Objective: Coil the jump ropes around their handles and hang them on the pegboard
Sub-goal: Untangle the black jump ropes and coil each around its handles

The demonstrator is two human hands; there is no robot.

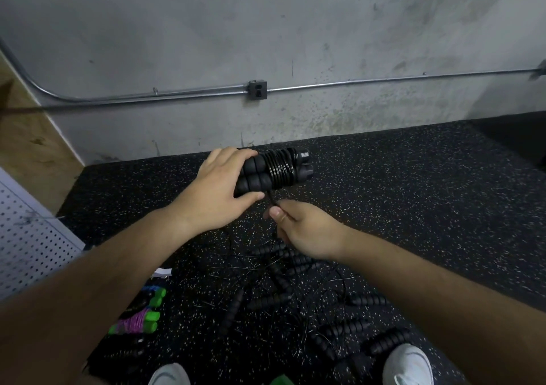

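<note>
Jump rope [274, 170], black, held up mid-frame above the floor [413, 192]. Two ribbed foam handles lie side by side, with thin black cord wound in tight turns round their middle. Left hand [218, 189] grips the handles at their left end, fingers curled over the top, thumb underneath. Loose cord tail [270, 197] drops from the underside of the coil to the right hand [304, 231] just below. Thumb and forefinger pinch it; the other fingers are curled in. The two hands are close, nearly touching.

Floor is dark rubber matting with pale flecks. Below the hands sits a tangled pile of black ropes [295, 296]: many ribbed handles at all angles, thin cords looping among them, count not clear. Left of the pile, a rope with green handles [137, 322] lies on the floor, purple cord coiled round them. Just behind it is a second green-handled bundle [155, 294], cord bluish, partly hidden by the left forearm.

Pegboard [29, 237] at the left edge: white, perforated, only a corner in view.

Concrete wall [266, 30] ahead, grey and stained. Metal pipe [384, 80] runs along it, meeting an outlet box [257, 90]. Two white shoes [407, 364] at the bottom edge, one on either side of the pile's near end.
</note>
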